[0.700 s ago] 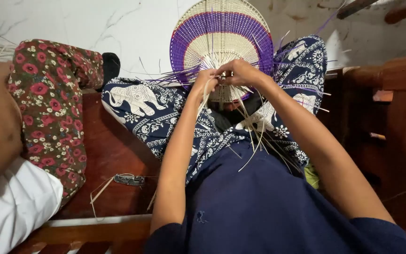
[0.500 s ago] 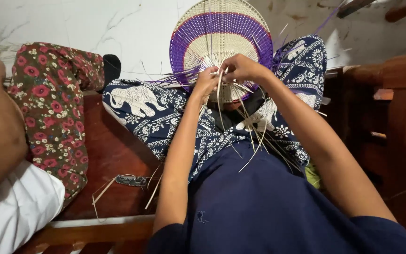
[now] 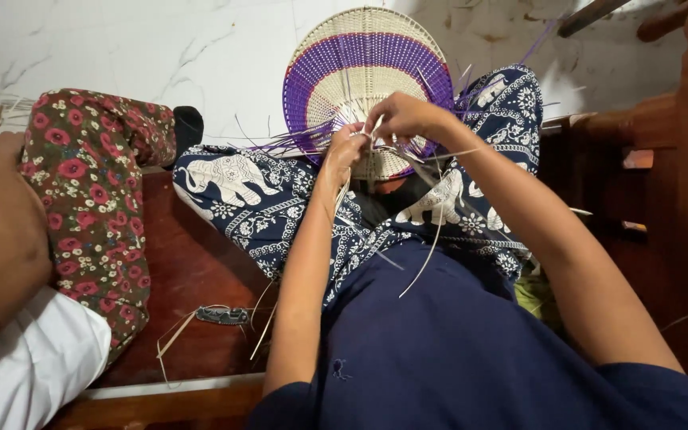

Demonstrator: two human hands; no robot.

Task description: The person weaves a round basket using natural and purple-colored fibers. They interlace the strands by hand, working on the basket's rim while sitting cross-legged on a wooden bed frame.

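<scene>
Left hand (image 3: 346,147) and right hand (image 3: 402,115) meet at upper centre of the frame, fingers pinched together on thin pale straw strands (image 3: 431,239) at the lower edge of the round woven fan of natural and purple straw (image 3: 364,72). Since the earlier frames, the hands have shifted only slightly along that edge; the fan remains upright between the knees in blue elephant-print trousers (image 3: 240,191), which suggests weaving is continuing there. At lower left, a small folding knife (image 3: 220,316) lies on the reddish wooden bench (image 3: 193,271). Another person's floral-clad leg (image 3: 89,199) occupies the left.
</scene>
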